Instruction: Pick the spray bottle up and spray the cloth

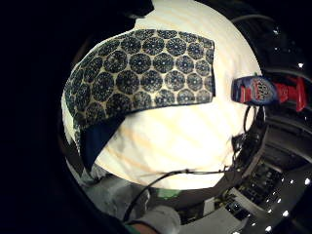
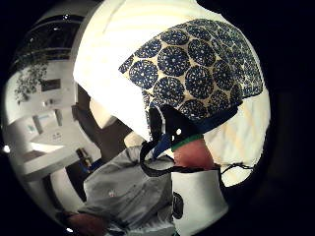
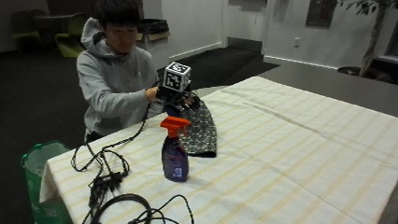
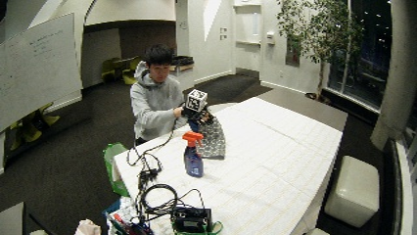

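Observation:
A cream cloth [image 3: 202, 133] with dark blue hexagon patterns lies on the striped tablecloth [image 3: 298, 140], its end nearest the person lifted off the table. My gloved right hand [image 3: 177, 97] is raised over that end and holds it up; the blue underside shows there [image 1: 100, 134]. Both palm views look down on the rest of the cloth [image 2: 197, 69] spread flat. The purple spray bottle [image 3: 174, 158] with an orange trigger stands upright beside the cloth's far end, apart from the hand. It also shows at the table's edge in the little finger side view as the bottle [image 1: 261, 91].
Black cables [image 3: 105, 177] trail over the table corner in front of the bottle. A green bag [image 3: 40, 158] stands on the floor at that corner. The tablecloth stretches bare to the right of the cloth.

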Demonstrator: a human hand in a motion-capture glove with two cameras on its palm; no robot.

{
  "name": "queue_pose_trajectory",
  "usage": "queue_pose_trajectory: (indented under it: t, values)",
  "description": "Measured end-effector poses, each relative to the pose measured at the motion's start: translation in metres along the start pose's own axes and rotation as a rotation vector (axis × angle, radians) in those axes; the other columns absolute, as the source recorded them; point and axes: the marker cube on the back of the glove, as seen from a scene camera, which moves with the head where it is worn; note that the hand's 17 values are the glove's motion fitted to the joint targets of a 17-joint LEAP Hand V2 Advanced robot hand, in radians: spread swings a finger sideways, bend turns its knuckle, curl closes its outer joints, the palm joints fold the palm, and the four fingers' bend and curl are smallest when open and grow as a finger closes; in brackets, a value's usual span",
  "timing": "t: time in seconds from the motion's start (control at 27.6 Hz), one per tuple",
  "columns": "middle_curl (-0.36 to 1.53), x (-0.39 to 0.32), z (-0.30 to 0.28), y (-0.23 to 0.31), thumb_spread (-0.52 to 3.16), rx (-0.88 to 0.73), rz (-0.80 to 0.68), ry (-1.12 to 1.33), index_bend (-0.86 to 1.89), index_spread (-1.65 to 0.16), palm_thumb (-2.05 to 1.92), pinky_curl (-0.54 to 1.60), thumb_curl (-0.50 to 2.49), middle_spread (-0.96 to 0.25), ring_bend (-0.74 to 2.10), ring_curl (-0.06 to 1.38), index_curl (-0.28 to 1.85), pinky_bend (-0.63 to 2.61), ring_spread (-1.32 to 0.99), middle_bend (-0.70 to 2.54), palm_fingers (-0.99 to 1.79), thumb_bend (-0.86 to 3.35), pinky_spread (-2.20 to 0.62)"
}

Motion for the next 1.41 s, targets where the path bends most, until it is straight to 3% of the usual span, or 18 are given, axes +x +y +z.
queue_pose_trajectory:
  t: [0.25,0.62,1.09,1.41]
  values:
    - [0.14,-0.002,0.002,0.009,0.73,0.029,-0.029,-0.003,0.17,-0.29,0.48,0.16,0.14,-0.02,0.23,0.09,0.13,0.37,0.03,0.27,0.34,0.24,0.17]
    - [0.21,0.004,0.004,0.026,0.96,0.148,-0.034,-0.012,0.14,-0.35,0.52,0.22,0.19,-0.02,0.24,0.14,0.18,0.37,0.04,0.27,0.3,0.18,0.21]
    - [0.27,0.043,0.015,0.073,1.02,0.497,0.031,-0.149,0.01,-0.39,0.51,0.3,0.23,-0.03,0.3,0.2,0.14,0.49,0.05,0.27,0.12,0.06,0.23]
    - [0.3,0.103,0.026,0.103,1.01,0.754,0.135,-0.333,0.06,-0.4,0.55,0.33,0.26,-0.02,0.36,0.23,0.1,0.55,0.05,0.32,0.06,0.0,0.24]
